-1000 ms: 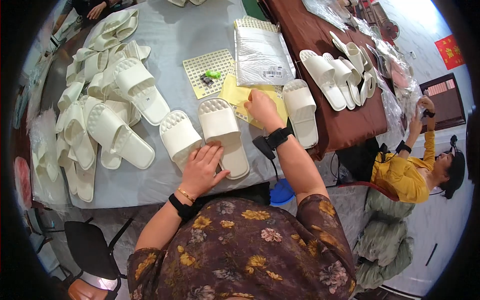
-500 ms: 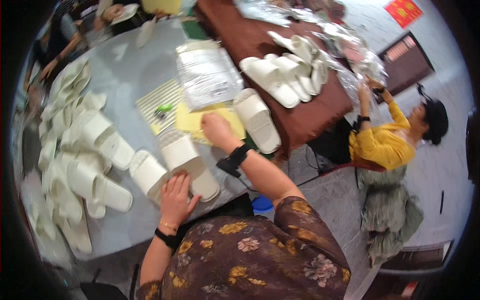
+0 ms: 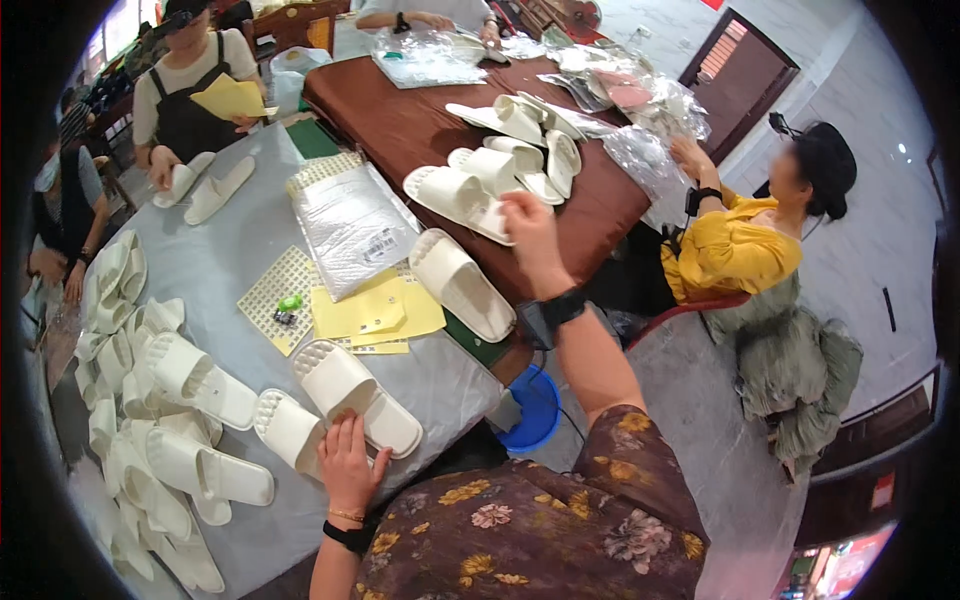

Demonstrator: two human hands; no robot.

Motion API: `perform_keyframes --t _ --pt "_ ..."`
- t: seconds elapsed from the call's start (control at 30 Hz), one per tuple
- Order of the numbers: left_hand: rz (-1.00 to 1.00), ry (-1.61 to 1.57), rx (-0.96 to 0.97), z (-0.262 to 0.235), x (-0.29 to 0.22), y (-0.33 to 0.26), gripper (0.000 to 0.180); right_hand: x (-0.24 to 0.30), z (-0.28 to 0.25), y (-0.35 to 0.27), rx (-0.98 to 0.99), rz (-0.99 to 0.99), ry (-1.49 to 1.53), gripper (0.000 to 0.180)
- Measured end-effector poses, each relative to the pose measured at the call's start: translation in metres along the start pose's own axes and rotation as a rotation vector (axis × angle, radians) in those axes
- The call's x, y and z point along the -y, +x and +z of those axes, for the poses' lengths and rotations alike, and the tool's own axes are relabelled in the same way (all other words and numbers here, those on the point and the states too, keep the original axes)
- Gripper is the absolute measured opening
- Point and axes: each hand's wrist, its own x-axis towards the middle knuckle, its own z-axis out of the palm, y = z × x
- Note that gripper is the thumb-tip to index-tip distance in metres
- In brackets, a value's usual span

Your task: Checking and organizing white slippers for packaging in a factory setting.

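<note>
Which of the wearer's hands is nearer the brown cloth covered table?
Right hand, apparently over the table; left hand is farther left, touching cream open-toed slippers.

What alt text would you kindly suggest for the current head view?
A person's left grip lies over the facing edges of two white slippers on a grey-covered table, while the curled right grip is near more slippers on a brown cloth. A slipper heap lies at left; a co-worker in yellow sits at right.
</note>
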Motion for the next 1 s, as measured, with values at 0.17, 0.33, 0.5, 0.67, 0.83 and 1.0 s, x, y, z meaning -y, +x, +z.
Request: perform_keyframes --t 0.17,0.33,0.5,0.67,0.83,1.0 --pt "-0.032 0.034 -0.04 -0.001 0.003 -0.007 0.065 -0.005 -0.041 0.014 -0.285 0.279 0.488 0.032" --pt "0.0 0.011 -0.017 0.001 -0.003 0.008 0.063 -0.047 -0.062 0.014 -0.352 0.415 0.705 0.026" --pt "-0.066 0.0 0.025 -0.004 0.005 -0.006 0.065 -0.049 -0.024 0.025 -0.273 0.339 0.68 0.02" --pt "-0.07 -0.098 0.032 0.004 0.007 -0.016 0.065 -0.038 -0.02 0.028 -0.165 0.428 0.62 0.008" --pt "-0.108 -0.111 -0.03 0.019 0.001 -0.015 0.063 -0.113 -0.082 0.066 0.262 0.445 0.84 0.024" --pt "-0.077 -0.154 -0.036 0.017 -0.002 -0.018 0.062 -0.116 -0.035 0.068 0.205 0.484 0.771 0.022"
